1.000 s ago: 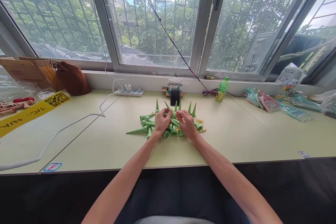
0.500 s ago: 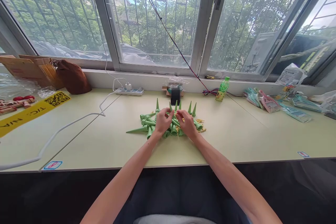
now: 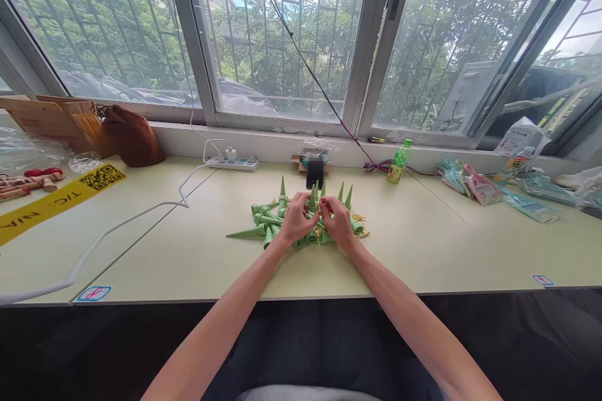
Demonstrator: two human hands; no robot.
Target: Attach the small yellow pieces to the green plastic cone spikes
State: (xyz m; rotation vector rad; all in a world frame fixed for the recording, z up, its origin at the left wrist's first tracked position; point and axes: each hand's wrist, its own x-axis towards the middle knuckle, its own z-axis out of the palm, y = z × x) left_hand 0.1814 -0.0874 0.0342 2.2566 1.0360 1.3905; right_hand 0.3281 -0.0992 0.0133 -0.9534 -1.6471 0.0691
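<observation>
Together, our two hands meet over the pile of green cones [image 3: 266, 220], fingertips nearly touching. With our left hand [image 3: 295, 220] we pinch one cone [image 3: 312, 199] between thumb and fingers, that grip closed around its side, point up, above the middle of the pile. We curl the fingers of our right hand [image 3: 337, 219] just beside it, thumb close to forefinger; we cannot tell whether that grip has hold of anything. Below and around our hands, cones lie on the surface [image 3: 188, 257] at various angles, while a few stand upright behind. At the pile's right edge we see yellow bits [image 3: 358, 218]. Beyond the cones are a phone [image 3: 315, 174] and, farther right, a bottle [image 3: 399, 163].
</observation>
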